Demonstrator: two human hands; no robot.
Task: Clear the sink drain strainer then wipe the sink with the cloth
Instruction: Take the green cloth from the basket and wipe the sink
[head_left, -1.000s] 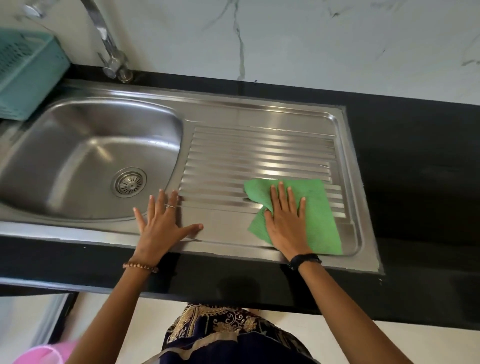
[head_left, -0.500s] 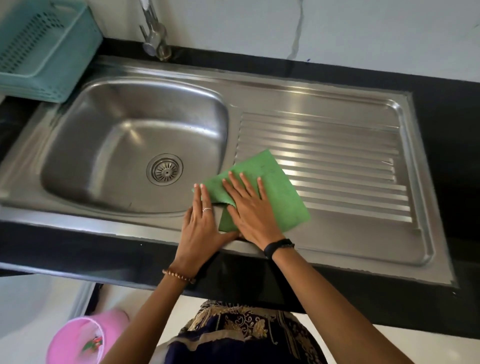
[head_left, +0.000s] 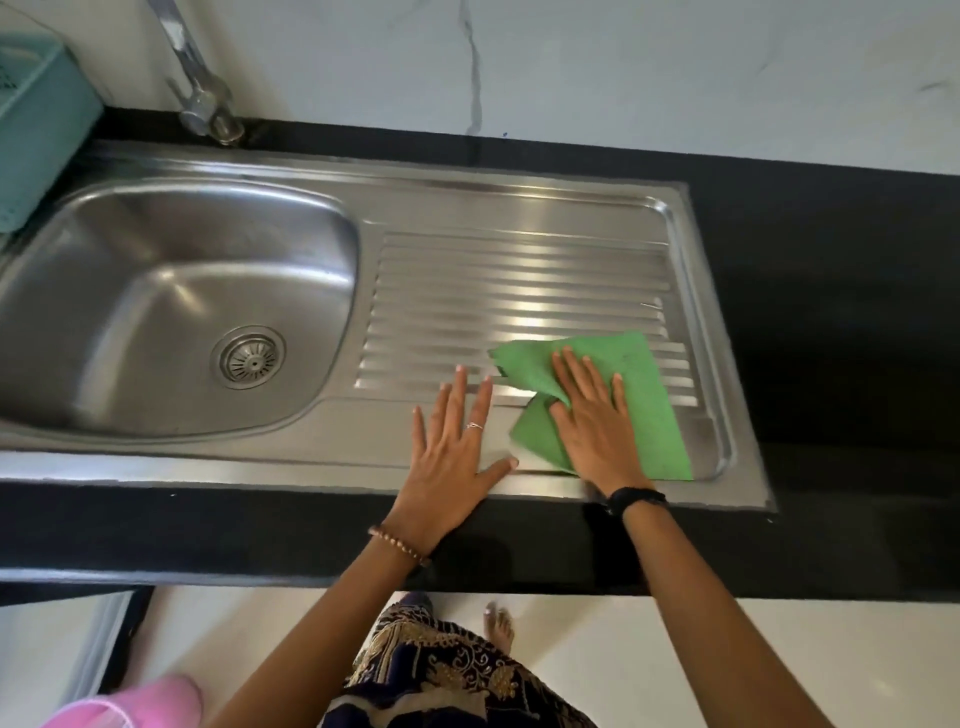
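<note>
- Head view: the green cloth lies on the near right part of the sink's ribbed drainboard, partly folded under itself at its left edge.
- The right hand lies flat on the cloth with straight, slightly spread fingers, pressing it to the steel, not pinching it.
- The left hand rests just beside the cloth on the bare steel, fingers spread wide, holding nothing; it looks like a brace.
- The drain strainer sits in the bottom of the basin, well apart from both hands, with no debris visible on it.
- Handling, as a judgement: the cloth looks thin, light and limp, so it should slide easily on smooth steel and bunch over the ribs; a flat palm at its middle suits it better than a pinch at an edge.
- Compared with half a second ago: the cloth and right hand have moved rightward from the basin's edge, and the left hand, then touching the cloth, is now off it.
</note>
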